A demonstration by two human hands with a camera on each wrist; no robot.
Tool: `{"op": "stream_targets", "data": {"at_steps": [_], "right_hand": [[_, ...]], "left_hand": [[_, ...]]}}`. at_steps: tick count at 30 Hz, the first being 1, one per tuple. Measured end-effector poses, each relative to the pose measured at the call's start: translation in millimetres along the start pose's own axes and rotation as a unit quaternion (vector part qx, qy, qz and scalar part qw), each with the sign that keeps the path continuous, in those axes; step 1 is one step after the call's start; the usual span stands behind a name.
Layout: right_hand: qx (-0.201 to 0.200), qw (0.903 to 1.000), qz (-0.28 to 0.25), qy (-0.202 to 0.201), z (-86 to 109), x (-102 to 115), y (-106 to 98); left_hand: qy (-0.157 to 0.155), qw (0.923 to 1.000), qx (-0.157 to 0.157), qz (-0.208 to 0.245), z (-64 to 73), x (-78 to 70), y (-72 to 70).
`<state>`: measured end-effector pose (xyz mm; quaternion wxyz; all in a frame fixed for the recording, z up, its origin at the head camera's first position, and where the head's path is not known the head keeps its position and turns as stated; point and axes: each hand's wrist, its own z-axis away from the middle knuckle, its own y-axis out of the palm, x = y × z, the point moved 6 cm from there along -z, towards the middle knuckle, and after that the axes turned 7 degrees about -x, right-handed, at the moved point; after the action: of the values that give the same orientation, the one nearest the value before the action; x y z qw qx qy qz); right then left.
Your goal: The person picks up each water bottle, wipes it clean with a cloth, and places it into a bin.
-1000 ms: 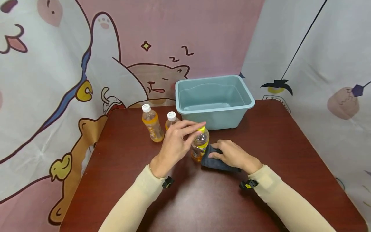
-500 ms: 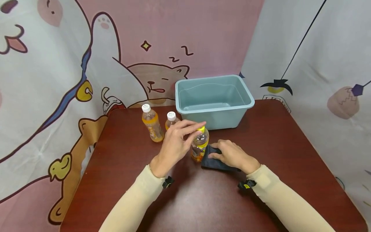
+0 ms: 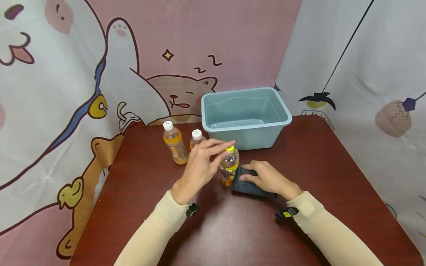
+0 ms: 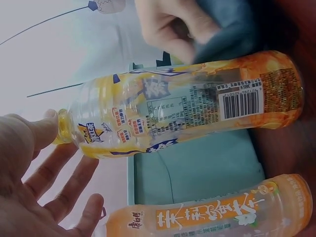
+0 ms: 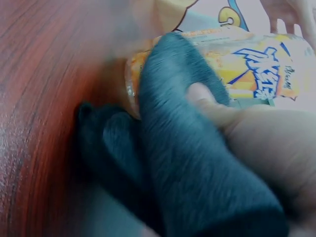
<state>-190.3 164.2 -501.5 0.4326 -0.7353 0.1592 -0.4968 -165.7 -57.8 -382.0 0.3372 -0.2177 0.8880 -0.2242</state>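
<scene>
A clear plastic drink bottle (image 3: 228, 168) with a yellow cap and yellow label stands upright on the table. My left hand (image 3: 201, 162) pinches its yellow cap (image 4: 63, 126) between thumb and fingers. Against the bottle's right side my right hand (image 3: 267, 178) holds a dark grey cloth (image 3: 249, 188). In the right wrist view the thumb presses the folded cloth (image 5: 182, 128) near the lower part of the bottle (image 5: 261, 69). Just left of the left hand is a white-capped bottle (image 3: 197, 137), partly hidden by that hand.
Another white-capped bottle with an orange label (image 3: 176, 146) stands farther left. Behind the hands sits a light blue plastic bin (image 3: 246, 136) with nothing visible in it. The dark red wooden table (image 3: 219, 229) meets printed fabric walls at the back and sides.
Both hands stay almost in place, the left on the cap and the right with the cloth at the bottle. Only a slight shift of the head view shows.
</scene>
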Motion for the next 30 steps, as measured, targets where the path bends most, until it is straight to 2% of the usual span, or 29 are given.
{"op": "stream_targets", "data": {"at_steps": [4,12,24,27,30], "right_hand": [[-0.041,0.9978,-0.049,-0.015,0.1,3.1,-10.2],[-0.111,0.9885,-0.1,-0.027,3.9,10.3,-31.4],[-0.19,0.9737,-0.115,-0.049,0.8,34.6,-57.9],[-0.199,0.9719,-0.112,-0.054,-0.7,41.4,-61.0],[-0.197,0.974,-0.1,-0.05,-2.8,44.6,-61.6]], "left_hand": [[0.0,1.0,-0.001,0.002,0.5,0.1,0.2],[0.004,0.9999,0.0,0.01,0.6,-1.1,0.8],[0.001,1.0,-0.004,0.004,2.0,-0.1,0.1],[0.0,1.0,-0.005,0.005,2.5,0.4,0.4],[-0.001,1.0,-0.005,0.005,2.0,0.4,0.3]]}}
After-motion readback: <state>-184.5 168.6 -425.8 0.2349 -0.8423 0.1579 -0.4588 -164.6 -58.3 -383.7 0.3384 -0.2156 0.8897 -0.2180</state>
